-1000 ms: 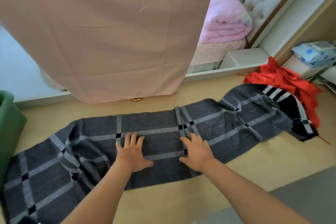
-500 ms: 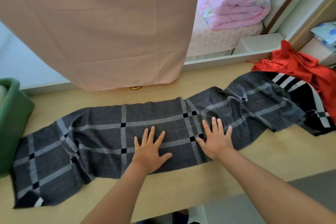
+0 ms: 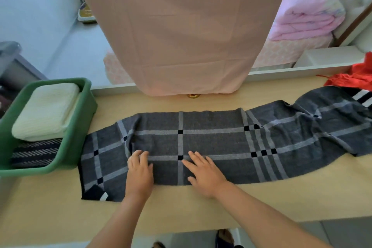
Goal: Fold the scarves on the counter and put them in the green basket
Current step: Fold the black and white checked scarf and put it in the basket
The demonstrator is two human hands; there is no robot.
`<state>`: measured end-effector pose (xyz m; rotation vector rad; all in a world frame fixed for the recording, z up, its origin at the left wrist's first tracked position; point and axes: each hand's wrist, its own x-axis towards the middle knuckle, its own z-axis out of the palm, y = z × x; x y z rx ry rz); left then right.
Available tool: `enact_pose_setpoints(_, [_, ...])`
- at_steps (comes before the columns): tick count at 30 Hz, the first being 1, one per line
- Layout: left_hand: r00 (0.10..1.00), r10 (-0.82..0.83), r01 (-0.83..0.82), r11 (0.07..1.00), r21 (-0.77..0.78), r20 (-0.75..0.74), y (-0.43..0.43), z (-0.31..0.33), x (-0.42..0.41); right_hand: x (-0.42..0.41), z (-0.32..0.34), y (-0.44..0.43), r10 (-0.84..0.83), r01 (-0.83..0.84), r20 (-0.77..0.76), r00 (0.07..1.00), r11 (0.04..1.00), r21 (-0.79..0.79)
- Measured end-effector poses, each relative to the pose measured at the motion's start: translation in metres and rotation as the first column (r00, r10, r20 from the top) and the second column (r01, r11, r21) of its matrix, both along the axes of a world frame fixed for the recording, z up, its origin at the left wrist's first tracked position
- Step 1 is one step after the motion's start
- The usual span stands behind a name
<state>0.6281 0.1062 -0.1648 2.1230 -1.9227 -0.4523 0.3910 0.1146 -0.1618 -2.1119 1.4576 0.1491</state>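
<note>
Flattening step: judged to be the work in hand; the grey plaid scarf (image 3: pixel 221 143) is laid out but shows no fold yet.
Scarf position: it lies lengthwise across the desk (image 3: pixel 201 205), its left end just beside the wall of the green basket (image 3: pixel 80 121); contact there cannot be confirmed. The right portion is rumpled and runs to the frame edge.
Reason for layout: probably spread full length so that creases can be pressed out and the ends brought together squarely.
Left hand (image 3: pixel 140 173): palm down on the near half of the scarf, beside a ridge in the cloth. The fingers (image 3: pixel 141 156) are close together, tips slightly bent, gripping nothing visible.
Right hand (image 3: pixel 205 175): palm down just right of the central stripe, with fingers (image 3: pixel 196 159) straight and spread, holding nothing.
Arms: both forearms reach forward from the near desk edge, the hands near each other but apart.
Basket contents: a cream folded piece (image 3: pixel 46 110) lies partly over a dark striped piece (image 3: pixel 36 153).
Outstanding: a red scarf (image 3: pixel 356 78) and a black-and-white striped piece (image 3: pixel 362 96) lie unfolded at the far right.
</note>
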Motion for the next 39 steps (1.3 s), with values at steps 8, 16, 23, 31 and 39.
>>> enact_pose_setpoints(8, [0.968,0.026,0.027,0.978,0.206,-0.251,0.015,-0.001,0.093,0.066,-0.001,0.010,-0.211,0.202,-0.148,0.966,0.977,-0.074])
enact_pose_setpoints(16, [0.930,-0.150,0.004,0.918,0.397,0.337,-0.003,0.019,0.147,0.112,0.006,0.010,-0.255,0.251,-0.232,0.939,0.967,-0.047])
enact_pose_setpoints(23, [0.977,-0.196,0.211,0.947,0.244,-0.083,-0.017,0.016,0.135,0.144,0.004,0.021,-0.233,0.245,-0.225,0.946,0.969,0.028])
enact_pose_setpoints(31, [0.946,-0.313,0.245,0.858,0.451,0.082,-0.002,0.002,0.174,0.138,0.009,0.018,0.057,-0.056,-0.163,0.985,0.998,0.016])
enact_pose_setpoints(39, [0.880,-0.443,0.257,0.749,0.611,0.172,-0.012,0.025,0.200,0.169,0.004,0.016,-0.091,0.089,-0.169,0.981,0.996,-0.020])
